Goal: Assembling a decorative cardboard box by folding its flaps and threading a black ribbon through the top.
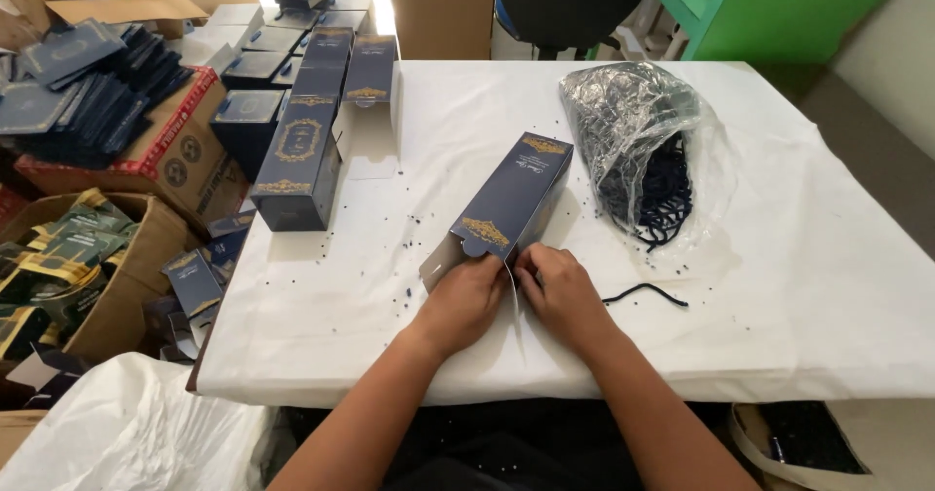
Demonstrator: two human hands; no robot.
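Lying slantwise mid-bench [799, 286] beside the clear bag of dark cords [643, 150], a navy gilt-printed carton [511, 197]; left hand [466, 301] and right hand [557, 291] pinching, fingers narrow, its open near-end flaps; likely light, thin, easily creased; best gripped by edges.

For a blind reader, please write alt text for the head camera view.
Both hands, left hand and right hand, hold the near end of a dark blue gift box lying on a white table. A plastic bag of dark cords lies right.
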